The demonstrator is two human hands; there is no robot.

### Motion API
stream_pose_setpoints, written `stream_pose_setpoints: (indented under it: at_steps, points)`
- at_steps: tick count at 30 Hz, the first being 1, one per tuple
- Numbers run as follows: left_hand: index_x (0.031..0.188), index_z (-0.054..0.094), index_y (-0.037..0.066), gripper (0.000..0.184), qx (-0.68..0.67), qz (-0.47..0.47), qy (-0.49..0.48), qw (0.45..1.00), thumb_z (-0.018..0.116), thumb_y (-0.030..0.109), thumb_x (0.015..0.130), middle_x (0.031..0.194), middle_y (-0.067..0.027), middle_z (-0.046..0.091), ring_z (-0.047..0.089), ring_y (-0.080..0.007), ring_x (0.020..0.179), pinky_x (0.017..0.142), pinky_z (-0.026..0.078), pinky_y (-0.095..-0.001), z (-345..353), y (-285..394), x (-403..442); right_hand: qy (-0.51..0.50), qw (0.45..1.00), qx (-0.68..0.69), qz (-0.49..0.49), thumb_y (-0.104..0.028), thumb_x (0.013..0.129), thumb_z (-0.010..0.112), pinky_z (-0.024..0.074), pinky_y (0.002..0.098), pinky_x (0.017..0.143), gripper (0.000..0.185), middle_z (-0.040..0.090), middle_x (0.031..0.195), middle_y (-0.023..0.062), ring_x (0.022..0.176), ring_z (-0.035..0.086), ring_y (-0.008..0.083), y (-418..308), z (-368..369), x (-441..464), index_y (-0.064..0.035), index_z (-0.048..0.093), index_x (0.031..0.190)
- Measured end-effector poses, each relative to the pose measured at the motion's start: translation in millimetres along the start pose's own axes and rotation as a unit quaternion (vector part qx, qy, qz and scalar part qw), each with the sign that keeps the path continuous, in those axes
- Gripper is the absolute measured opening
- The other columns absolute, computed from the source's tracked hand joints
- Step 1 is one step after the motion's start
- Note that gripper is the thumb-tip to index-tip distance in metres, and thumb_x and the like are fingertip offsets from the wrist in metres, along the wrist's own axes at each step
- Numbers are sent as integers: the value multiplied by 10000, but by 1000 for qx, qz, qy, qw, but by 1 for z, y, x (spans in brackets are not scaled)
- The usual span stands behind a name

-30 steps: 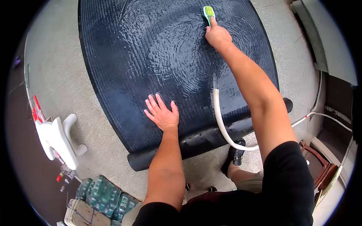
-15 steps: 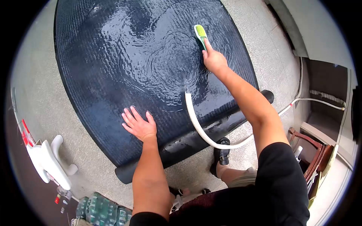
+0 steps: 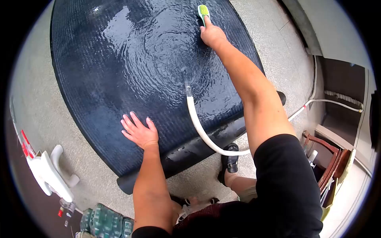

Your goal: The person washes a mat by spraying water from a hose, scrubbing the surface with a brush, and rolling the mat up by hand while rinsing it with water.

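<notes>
Left hand (image 3: 139,131) lies spread flat, gripping nothing, on the near part of the black mat (image 3: 91,79), probably bracing the lean. White hose (image 3: 194,118) crosses the mat's rolled near edge (image 3: 183,154), apparently so water (image 3: 158,63) spreads inward. Right hand (image 3: 213,35) grips green brush (image 3: 203,10) toward mat's far right, finger extended along it, likely for control.

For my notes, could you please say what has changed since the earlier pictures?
The right hand drew the brush closer, then pushed it farther out over the wet mat. Nothing was grasped or released: the left hand stayed on the mat, the white hose kept running.
</notes>
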State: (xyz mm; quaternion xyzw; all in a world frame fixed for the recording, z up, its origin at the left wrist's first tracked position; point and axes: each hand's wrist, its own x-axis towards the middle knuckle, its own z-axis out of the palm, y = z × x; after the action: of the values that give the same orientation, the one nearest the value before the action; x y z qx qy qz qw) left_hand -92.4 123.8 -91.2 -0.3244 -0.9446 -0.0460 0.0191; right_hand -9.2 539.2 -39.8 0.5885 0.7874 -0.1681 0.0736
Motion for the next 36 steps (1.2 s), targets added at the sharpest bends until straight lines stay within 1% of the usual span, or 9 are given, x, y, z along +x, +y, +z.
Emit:
stream_pose_setpoints:
  at_steps: [4, 8, 12, 15, 17, 21, 24, 28, 36]
  points:
    - [1463, 380, 109, 662, -9, -6, 5, 1000, 553, 402, 895, 1555, -143, 293, 245, -344, 1446, 1132, 202, -586, 1, 2, 2, -63, 997, -20, -48, -328, 984, 432, 497, 517, 813, 624, 677, 935, 246, 855, 655, 416, 80, 15, -115, -241, 156, 1537]
    - [1472, 366, 112, 666, 2, 0, 2, 1000, 550, 392, 898, 1557, -158, 282, 245, -355, 1446, 1131, 201, -589, 2, 2, 1, -107, 991, -54, -62, -309, 982, 463, 507, 526, 745, 630, 672, 841, 239, 793, 661, 413, 154, 8, -206, -275, 167, 1537]
    - [1478, 357, 112, 656, 14, 12, 1, 1000, 541, 378, 907, 1558, -176, 270, 241, -364, 1446, 1130, 200, -592, 3, 0, 0, -19, 995, -63, -75, -351, 982, 448, 508, 524, 756, 580, 682, 887, 226, 824, 663, 414, 140, 10, -120, -295, 227, 1515]
    - [1479, 354, 115, 651, 13, 11, -1, 1000, 539, 373, 910, 1560, -168, 268, 237, -361, 1448, 1130, 200, -593, 2, 1, 1, -10, 1000, -26, -12, -370, 985, 429, 476, 480, 919, 573, 645, 1151, 234, 1060, 624, 388, 77, -3, -8, -268, 238, 1516]
    - [1479, 355, 118, 651, 6, 6, -1, 1000, 541, 373, 910, 1561, -162, 268, 234, -359, 1449, 1130, 199, -593, 1, 3, 2, 72, 994, -45, -62, -345, 987, 436, 480, 495, 883, 582, 659, 1042, 279, 967, 633, 446, 66, 7, 58, -226, 225, 1516]
    - [1478, 357, 125, 649, -4, 5, 1, 1000, 546, 370, 907, 1565, -147, 267, 225, -355, 1452, 1133, 194, -594, 1, 0, 0, -47, 998, -39, -11, -362, 992, 418, 461, 487, 942, 607, 632, 1165, 260, 1078, 610, 412, 83, -12, 4, -222, 172, 1530]
    - [1477, 358, 124, 646, -14, 1, 0, 1000, 548, 363, 907, 1567, -151, 259, 224, -356, 1452, 1136, 187, -597, 0, 1, 2, -36, 997, -26, -64, -322, 986, 428, 478, 551, 834, 644, 654, 969, 311, 892, 641, 473, 166, 2, -102, -235, 109, 1539]
    - [1477, 353, 113, 648, -6, 8, -4, 1000, 547, 357, 909, 1565, -167, 256, 221, -365, 1453, 1134, 186, -603, 2, 0, 0, -90, 993, -73, 7, -324, 984, 440, 490, 551, 805, 633, 657, 950, 311, 866, 645, 476, 193, -15, -157, -249, 146, 1539]
    - [1477, 354, 106, 653, 4, 21, 3, 1000, 546, 358, 906, 1562, -173, 260, 224, -368, 1451, 1126, 199, -605, 3, 0, 1, 61, 996, 21, 57, -380, 953, 468, 435, 441, 1001, 658, 584, 1257, 280, 1182, 563, 402, 95, -11, 76, -124, 244, 1516]
